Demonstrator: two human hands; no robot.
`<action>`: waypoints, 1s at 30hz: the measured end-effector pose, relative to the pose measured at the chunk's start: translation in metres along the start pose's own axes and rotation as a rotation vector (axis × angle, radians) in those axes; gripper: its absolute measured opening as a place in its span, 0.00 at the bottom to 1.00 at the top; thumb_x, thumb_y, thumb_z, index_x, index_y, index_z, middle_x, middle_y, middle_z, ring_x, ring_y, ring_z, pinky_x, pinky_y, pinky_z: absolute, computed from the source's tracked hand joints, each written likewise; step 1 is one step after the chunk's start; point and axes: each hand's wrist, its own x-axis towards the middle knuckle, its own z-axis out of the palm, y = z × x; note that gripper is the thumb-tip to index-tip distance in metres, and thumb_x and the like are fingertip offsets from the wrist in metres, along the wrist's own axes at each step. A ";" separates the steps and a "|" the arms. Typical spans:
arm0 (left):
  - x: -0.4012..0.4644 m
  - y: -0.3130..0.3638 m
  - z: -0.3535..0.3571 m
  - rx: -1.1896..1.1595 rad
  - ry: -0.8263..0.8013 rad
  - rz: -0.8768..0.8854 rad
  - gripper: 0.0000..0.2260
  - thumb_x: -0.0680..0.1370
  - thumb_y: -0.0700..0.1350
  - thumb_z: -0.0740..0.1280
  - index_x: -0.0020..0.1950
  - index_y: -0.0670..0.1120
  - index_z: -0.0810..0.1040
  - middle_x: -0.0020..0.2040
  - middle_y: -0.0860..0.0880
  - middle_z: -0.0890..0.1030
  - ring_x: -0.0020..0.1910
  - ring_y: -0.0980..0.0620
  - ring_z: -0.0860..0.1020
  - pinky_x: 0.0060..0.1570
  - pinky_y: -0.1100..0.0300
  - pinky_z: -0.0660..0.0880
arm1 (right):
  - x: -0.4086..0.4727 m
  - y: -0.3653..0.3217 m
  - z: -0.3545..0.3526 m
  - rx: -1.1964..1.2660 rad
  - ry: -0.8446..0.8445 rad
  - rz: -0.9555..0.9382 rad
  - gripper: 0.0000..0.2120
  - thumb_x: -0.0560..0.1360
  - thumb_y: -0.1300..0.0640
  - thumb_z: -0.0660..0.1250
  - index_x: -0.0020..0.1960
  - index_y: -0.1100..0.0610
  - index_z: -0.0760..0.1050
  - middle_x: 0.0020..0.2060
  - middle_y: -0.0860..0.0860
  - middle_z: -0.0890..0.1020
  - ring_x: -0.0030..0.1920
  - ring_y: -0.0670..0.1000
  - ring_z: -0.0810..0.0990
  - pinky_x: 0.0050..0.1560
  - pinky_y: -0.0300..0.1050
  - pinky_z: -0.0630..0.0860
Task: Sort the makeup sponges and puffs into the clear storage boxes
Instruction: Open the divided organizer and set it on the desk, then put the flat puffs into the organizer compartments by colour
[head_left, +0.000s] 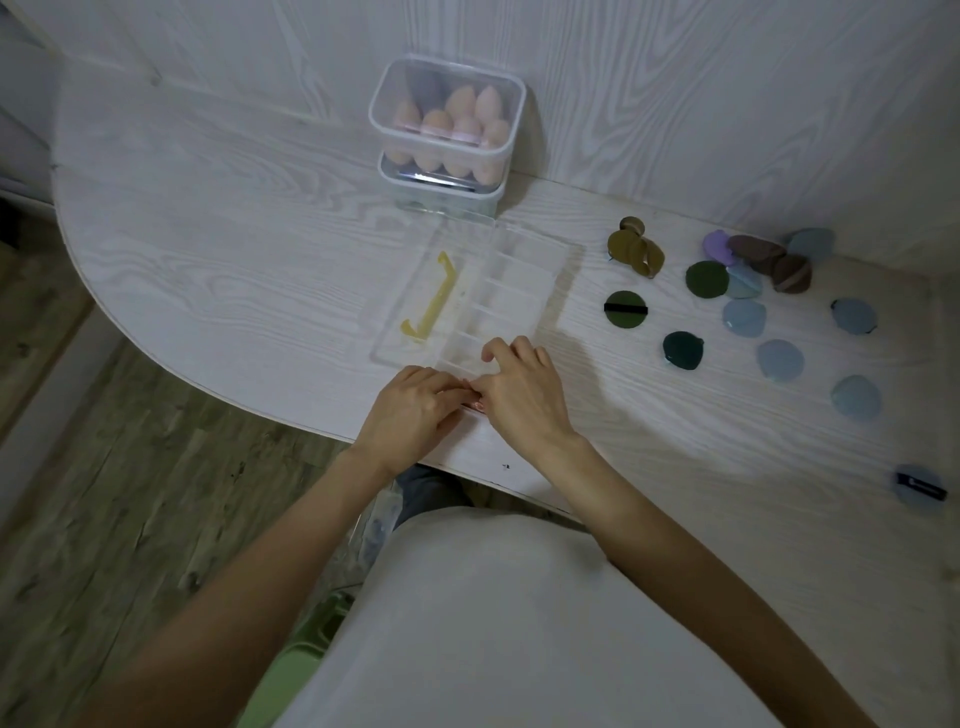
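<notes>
Working at the near end of the open clear divided box (498, 301), centre of the frame, both hands meet: the left hand (415, 410) and right hand (519, 389) have fingers curled at its front edge, though I cannot tell exactly what they pinch. That box looks light, thin, stiff and slick, likely to skid on the bench (234, 249), so steadying it by the rim seems wise. Waiting to the right are the flat puffs (779, 358), blue and dark green, with darker sponges (769, 254) above them; all look soft, featherlight and squashy, easy to pinch at an edge. At upper centre, stacked lidded boxes (447, 130) already hold peach teardrop sponges.
</notes>
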 end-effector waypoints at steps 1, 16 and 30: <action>0.001 0.002 -0.004 -0.027 -0.040 -0.021 0.13 0.66 0.38 0.73 0.49 0.47 0.83 0.46 0.48 0.83 0.41 0.46 0.80 0.44 0.55 0.74 | 0.000 0.002 -0.001 0.052 0.008 0.000 0.07 0.71 0.60 0.67 0.39 0.54 0.84 0.48 0.53 0.79 0.46 0.56 0.75 0.44 0.45 0.65; 0.149 0.083 -0.008 -0.438 -0.053 -0.033 0.08 0.77 0.47 0.65 0.53 0.50 0.80 0.46 0.54 0.82 0.44 0.58 0.78 0.42 0.68 0.70 | -0.091 0.160 -0.070 0.426 0.070 0.618 0.18 0.77 0.57 0.62 0.67 0.52 0.69 0.51 0.51 0.80 0.49 0.48 0.77 0.44 0.39 0.68; 0.306 0.167 0.127 -0.203 -0.314 0.172 0.20 0.75 0.42 0.65 0.67 0.41 0.71 0.64 0.38 0.72 0.59 0.36 0.70 0.57 0.45 0.70 | -0.102 0.275 -0.035 0.151 -0.014 0.873 0.21 0.76 0.54 0.63 0.68 0.55 0.68 0.66 0.62 0.68 0.61 0.64 0.67 0.58 0.54 0.67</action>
